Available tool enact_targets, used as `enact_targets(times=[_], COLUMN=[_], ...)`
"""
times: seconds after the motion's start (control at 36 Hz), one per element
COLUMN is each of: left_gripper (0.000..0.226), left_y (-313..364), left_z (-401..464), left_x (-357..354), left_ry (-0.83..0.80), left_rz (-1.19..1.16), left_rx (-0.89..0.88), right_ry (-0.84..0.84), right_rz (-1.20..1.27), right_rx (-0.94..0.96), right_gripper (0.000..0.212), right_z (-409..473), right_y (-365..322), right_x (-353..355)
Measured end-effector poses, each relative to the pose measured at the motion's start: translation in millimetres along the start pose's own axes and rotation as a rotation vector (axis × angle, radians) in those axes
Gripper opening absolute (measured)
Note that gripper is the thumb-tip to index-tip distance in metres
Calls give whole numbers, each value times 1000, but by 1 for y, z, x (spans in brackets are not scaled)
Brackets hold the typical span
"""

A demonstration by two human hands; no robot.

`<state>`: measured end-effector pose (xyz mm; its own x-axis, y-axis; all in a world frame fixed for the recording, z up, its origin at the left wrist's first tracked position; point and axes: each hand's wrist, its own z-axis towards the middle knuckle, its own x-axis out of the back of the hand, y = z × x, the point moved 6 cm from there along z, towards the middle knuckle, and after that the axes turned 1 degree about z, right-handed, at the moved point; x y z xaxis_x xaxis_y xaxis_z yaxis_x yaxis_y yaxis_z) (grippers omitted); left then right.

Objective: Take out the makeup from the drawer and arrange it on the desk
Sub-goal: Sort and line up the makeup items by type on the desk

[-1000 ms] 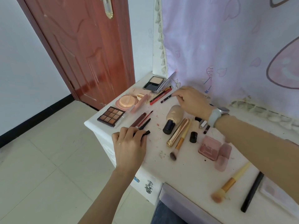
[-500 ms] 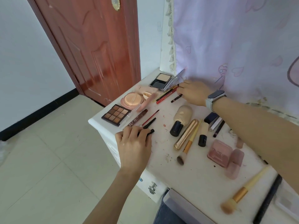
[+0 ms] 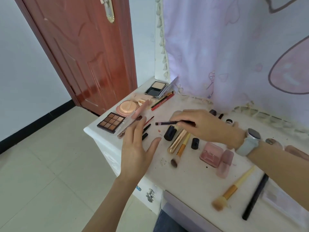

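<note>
1. White desk [image 3: 192, 178] is sitting before a lilac curtain [image 3: 234, 47], makeup lying scattered across it.
2. I'm watching my left hand [image 3: 138, 148] hovering, fingers spread, gripping nothing.
3. My right hand [image 3: 204, 126] is pinching a thin, dark pencil [image 3: 167, 123], pinkish-banded, above the desk's middle.

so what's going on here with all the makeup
A person is laying makeup out on a white desk. The right hand pinches a thin dark makeup pencil and holds it above the desk, over a gold tube. The left hand hovers open, fingers spread, near the desk's front edge. An eyeshadow palette, a powder compact, brushes and a pink case lie spread around.
</note>
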<state>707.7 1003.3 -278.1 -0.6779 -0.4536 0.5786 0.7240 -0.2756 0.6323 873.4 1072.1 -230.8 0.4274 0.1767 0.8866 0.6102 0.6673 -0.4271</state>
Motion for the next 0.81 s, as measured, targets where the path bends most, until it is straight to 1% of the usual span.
enact_targets(times=[0.06, 0.14, 0.17, 0.22, 0.28, 0.44, 0.56, 0.72, 0.81], left_gripper=[56, 29, 26, 30, 31, 31, 36, 25, 23], left_y=[13, 28, 30, 31, 32, 31, 29, 25, 24], left_z=[1, 1, 0, -2, -4, -8, -9, -9, -9], left_x=[-2, -4, -4, -5, -4, 2, 7, 16, 17], left_ry=[-30, -54, -56, -58, -46, 3, 15, 88, 78], left_rz=[-40, -33, -34, -39, -27, 13, 7, 3, 17], left_rx=[-75, -206, -224, -241, -252, -252, -269, -313, -329], right_ry=[-42, -114, -142, -175, -172, -97, -54, 21, -26], right_rz=[78, 93, 73, 17, -11, -7, -35, -133, -85], right_rx=[-23, -54, -72, -97, -103, -45, -17, -5, -17], right_gripper=[24, 21, 20, 22, 25, 23, 20, 20, 24], right_z=[-9, -19, -22, -27, -32, -36, -33, -32, -31], right_y=[-3, -2, 0, 4, 6, -7, -15, -20, -17], right_x=[-7, -15, -16, -17, -16, -17, -17, -14, -15])
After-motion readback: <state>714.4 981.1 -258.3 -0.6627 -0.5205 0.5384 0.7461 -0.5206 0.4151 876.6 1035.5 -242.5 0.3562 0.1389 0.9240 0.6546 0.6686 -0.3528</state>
